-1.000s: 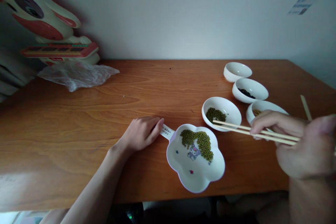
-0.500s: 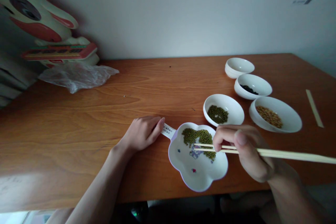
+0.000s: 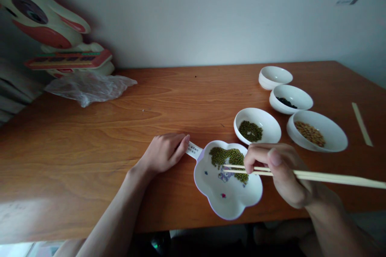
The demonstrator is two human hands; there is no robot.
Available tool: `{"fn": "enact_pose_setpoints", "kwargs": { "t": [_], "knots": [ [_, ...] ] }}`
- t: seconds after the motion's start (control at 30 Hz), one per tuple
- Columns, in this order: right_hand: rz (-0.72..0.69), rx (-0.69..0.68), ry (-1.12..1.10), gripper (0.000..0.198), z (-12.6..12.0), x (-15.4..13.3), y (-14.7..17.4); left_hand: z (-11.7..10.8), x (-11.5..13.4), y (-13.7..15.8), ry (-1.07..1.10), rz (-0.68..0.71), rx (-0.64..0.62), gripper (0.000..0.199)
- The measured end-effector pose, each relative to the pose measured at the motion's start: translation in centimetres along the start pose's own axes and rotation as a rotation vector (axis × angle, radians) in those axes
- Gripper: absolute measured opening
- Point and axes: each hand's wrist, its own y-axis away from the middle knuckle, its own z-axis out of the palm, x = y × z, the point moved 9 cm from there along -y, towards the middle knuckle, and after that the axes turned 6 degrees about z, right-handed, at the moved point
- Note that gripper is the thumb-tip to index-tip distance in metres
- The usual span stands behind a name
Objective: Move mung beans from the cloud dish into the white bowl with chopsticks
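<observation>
My left hand (image 3: pixel 167 151) is closed round the labelled handle of a white flower-shaped dish (image 3: pixel 211 192) with a purple rim. Green mung beans (image 3: pixel 232 156) lie in the dish's far part, over a printed cartoon figure. In my right hand (image 3: pixel 283 172) is a pair of wooden chopsticks (image 3: pixel 328 177), held level, their tips slightly apart over the dish beside the beans. I cannot make out any bean between the tips. Just beyond the dish stands a white bowl (image 3: pixel 273 128) with more mung beans in it, partly behind my right hand.
To the right are a bowl of yellowish beans (image 3: pixel 334 136), a bowl of dark beans (image 3: pixel 303 98) and another white bowl (image 3: pixel 276 75). A paper strip (image 3: pixel 362 123) lies at far right. At back left, a crumpled plastic bag (image 3: pixel 90 88) lies before a cow-shaped toy (image 3: pixel 57 20).
</observation>
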Motion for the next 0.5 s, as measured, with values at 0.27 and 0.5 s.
{"fn": "enact_pose_setpoints", "kwargs": {
  "t": [0.27,0.5],
  "knots": [
    [-0.014,-0.007,-0.02,0.058,0.51,-0.04,-0.01,-0.09,0.07,-0.03,-0.004,0.016,0.009,0.038],
    [-0.043,0.035,-0.016,0.058,0.31,-0.4,-0.04,0.2,-0.12,-0.02,-0.008,0.023,-0.002,0.037]
  ]
}}
